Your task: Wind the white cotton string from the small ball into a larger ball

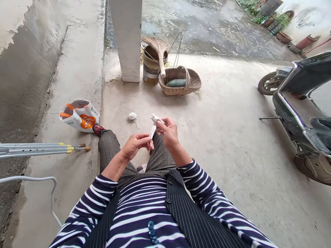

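Above my knees, both hands work close together on a small white piece of yarn work (154, 121), long and narrow with a thicker bunched top. My right hand (168, 133) is closed round its upper part, thumb and fingers pressed together. Lower down, my left hand (138, 144) pinches the thin bottom end of the same piece. Whether a needle or hook is inside it cannot be made out. A white ball of yarn (132, 117) lies on the concrete ahead of my left hand, with a loose strand trailing from it toward my legs.
To the left are a white and orange bag (86, 115), metal crutches (46, 148) and a bent grey tube (31, 178). Ahead stand a pillar (129, 41), a bucket (150, 70) with a straw broom (160, 51), and a wicker basket (178, 90) holding a green gourd. A scooter (302, 113) is parked right.
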The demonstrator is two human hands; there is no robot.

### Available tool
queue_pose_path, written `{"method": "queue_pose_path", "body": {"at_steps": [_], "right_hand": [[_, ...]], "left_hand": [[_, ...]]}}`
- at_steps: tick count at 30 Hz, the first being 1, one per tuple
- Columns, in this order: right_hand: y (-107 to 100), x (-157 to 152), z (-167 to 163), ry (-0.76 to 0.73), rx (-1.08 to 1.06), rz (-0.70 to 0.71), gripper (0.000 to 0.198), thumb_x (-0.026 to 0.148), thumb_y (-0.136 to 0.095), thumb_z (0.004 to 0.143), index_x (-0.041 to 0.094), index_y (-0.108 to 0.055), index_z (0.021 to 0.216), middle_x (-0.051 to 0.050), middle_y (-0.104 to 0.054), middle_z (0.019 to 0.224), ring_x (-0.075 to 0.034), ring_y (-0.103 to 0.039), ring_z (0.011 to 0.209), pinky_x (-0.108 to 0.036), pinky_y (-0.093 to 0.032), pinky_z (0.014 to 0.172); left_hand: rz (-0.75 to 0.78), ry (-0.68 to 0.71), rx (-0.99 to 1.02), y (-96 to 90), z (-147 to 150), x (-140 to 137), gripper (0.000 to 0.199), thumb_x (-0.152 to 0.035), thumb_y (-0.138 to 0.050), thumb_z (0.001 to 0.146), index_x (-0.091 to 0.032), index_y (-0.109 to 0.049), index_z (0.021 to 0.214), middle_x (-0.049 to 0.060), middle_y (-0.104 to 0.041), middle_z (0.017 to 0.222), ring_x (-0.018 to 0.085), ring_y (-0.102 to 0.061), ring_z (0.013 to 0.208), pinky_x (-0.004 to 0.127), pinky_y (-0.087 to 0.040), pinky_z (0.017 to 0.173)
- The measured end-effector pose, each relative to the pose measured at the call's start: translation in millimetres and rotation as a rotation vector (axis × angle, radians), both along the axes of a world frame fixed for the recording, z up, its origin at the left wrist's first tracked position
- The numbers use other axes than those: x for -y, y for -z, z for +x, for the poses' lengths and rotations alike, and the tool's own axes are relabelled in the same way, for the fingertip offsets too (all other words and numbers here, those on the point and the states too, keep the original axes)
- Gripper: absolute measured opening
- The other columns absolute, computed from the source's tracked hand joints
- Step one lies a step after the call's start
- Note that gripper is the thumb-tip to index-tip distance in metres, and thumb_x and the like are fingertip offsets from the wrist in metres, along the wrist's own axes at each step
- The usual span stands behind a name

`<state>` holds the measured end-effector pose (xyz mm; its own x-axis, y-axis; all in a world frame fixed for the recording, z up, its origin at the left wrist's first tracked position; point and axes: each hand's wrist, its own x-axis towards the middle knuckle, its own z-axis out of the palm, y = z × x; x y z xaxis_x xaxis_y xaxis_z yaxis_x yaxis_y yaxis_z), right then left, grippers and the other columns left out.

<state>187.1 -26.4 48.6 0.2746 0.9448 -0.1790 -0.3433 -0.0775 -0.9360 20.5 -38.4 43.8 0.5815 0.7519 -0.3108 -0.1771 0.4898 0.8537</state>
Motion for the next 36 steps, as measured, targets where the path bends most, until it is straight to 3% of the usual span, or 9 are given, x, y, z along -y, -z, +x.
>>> {"method": "queue_pose_path", "body": {"at_steps": [4, 7, 10, 13, 17, 22, 25, 30, 36], "right_hand": [[-1, 3, 0, -0.015, 0.037, 0.045, 0.036, 0.043, -0.082, 0.067, 0.022, -0.055, 0.080, 0.004, -0.064, 0.065, -0.011, -0.058, 0.052, -0.021, -0.036, 0.041], [1, 9, -7, -0.076, 0.078, 0.053, 0.039, 0.047, -0.083, 0.070, 0.022, -0.055, 0.080, 0.005, -0.065, 0.061, -0.008, -0.051, 0.043, -0.021, -0.035, 0.039], [3, 15, -17, -0.117, 0.097, 0.062, 0.037, 0.048, -0.081, 0.074, 0.022, -0.055, 0.081, 0.006, -0.064, 0.059, -0.007, -0.046, 0.038, -0.021, -0.033, 0.038], [4, 14, -23, -0.116, 0.069, 0.068, 0.034, 0.045, -0.080, 0.073, 0.023, -0.055, 0.079, 0.008, -0.061, 0.056, -0.006, -0.044, 0.037, -0.020, -0.031, 0.036], [4, 10, -21, -0.128, -0.059, 0.041, 0.040, 0.047, -0.084, 0.065, 0.022, -0.054, 0.076, 0.007, -0.062, 0.058, -0.007, -0.045, 0.036, -0.021, -0.033, 0.035], [4, 8, -20, -0.143, -0.112, 0.051, 0.041, 0.046, -0.086, 0.064, 0.021, -0.056, 0.077, 0.006, -0.063, 0.059, -0.007, -0.046, 0.038, -0.022, -0.037, 0.038], [4, 4, -18, -0.120, -0.157, 0.052, 0.043, 0.046, -0.088, 0.062, 0.021, -0.057, 0.077, 0.005, -0.063, 0.061, -0.007, -0.046, 0.041, -0.021, -0.036, 0.039], [7, -9, -12, 0.037, -0.222, -0.016, 0.049, 0.046, -0.092, 0.053, 0.020, -0.058, 0.076, 0.004, -0.062, 0.063, -0.008, -0.051, 0.052, -0.020, -0.035, 0.042], [9, -14, -16, 0.048, -0.214, -0.077, 0.052, 0.047, -0.093, 0.047, 0.019, -0.060, 0.075, 0.003, -0.063, 0.066, -0.009, -0.054, 0.058, -0.020, -0.040, 0.047]], "left_hand": [[0.081, -0.156, -0.200, 9.4, -3, -9, 0.037, -0.046, -0.082, 0.074, -0.012, -0.078, 0.088, 0.011, -0.076, 0.089, 0.015, -0.061, 0.061, 0.027, -0.048, 0.057], [0.276, -0.213, -0.404, 8.1, -4, -16, 0.031, -0.044, -0.079, 0.076, -0.015, -0.080, 0.086, 0.004, -0.074, 0.077, 0.012, -0.055, 0.050, 0.026, -0.044, 0.054], [0.504, -0.194, -0.545, 2.3, -3, -18, 0.021, -0.039, -0.074, 0.080, -0.019, -0.080, 0.077, 0.000, -0.068, 0.063, 0.013, -0.054, 0.052, 0.024, -0.038, 0.052], [0.581, -0.153, -0.578, 2.3, -2, -18, 0.029, -0.043, -0.072, 0.082, -0.020, -0.074, 0.065, -0.002, -0.056, 0.049, 0.013, -0.052, 0.051, 0.022, -0.034, 0.050], [0.407, -0.125, -0.465, 11.2, 3, -18, 0.038, -0.053, -0.074, 0.079, -0.017, -0.070, 0.064, 0.000, -0.060, 0.055, 0.011, -0.051, 0.046, 0.022, -0.037, 0.046], [0.138, -0.210, -0.153, 13.1, 9, -16, 0.039, -0.050, -0.079, 0.075, -0.014, -0.070, 0.087, 0.004, -0.067, 0.066, 0.014, -0.061, 0.053, 0.022, -0.043, 0.045], [0.110, -0.317, -0.128, 10.0, 7, -11, 0.040, -0.045, -0.081, 0.073, -0.013, -0.068, 0.093, 0.001, -0.067, 0.064, 0.012, -0.059, 0.048, 0.021, -0.042, 0.044], [0.077, -0.256, -0.096, 3.9, 4, 2, 0.043, -0.048, -0.082, 0.072, -0.012, -0.067, 0.091, 0.001, -0.067, 0.061, 0.012, -0.056, 0.042, 0.022, -0.041, 0.041], [0.128, -0.267, -0.157, -2.0, 6, 7, 0.043, -0.052, -0.081, 0.073, -0.011, -0.069, 0.077, 0.000, -0.062, 0.054, 0.010, -0.052, 0.040, 0.021, -0.041, 0.042]]}}
